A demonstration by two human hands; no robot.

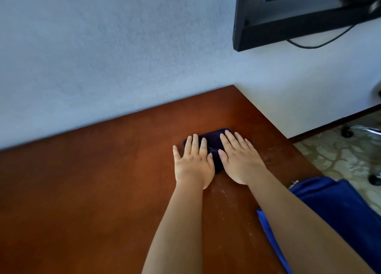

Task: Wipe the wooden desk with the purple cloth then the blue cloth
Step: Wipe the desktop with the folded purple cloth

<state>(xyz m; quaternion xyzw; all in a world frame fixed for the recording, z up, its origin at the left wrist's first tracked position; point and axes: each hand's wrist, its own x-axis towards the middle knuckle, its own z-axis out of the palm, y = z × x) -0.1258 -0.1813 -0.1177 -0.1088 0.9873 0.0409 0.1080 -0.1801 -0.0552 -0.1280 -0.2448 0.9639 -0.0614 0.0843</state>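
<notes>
A dark purple cloth lies folded on the brown wooden desk, near its far right corner. My left hand lies flat with straight fingers on the cloth's left part. My right hand presses flat on its right part, fingers spread. Most of the cloth is hidden under both palms. A blue cloth lies at the desk's right edge, beside and partly under my right forearm, hanging over the side.
A pale wall runs along the desk's far edge. A black screen with a dangling cable hangs at the upper right. Right of the desk are patterned carpet and chair casters. Faint dusty streaks mark the wood near my wrists.
</notes>
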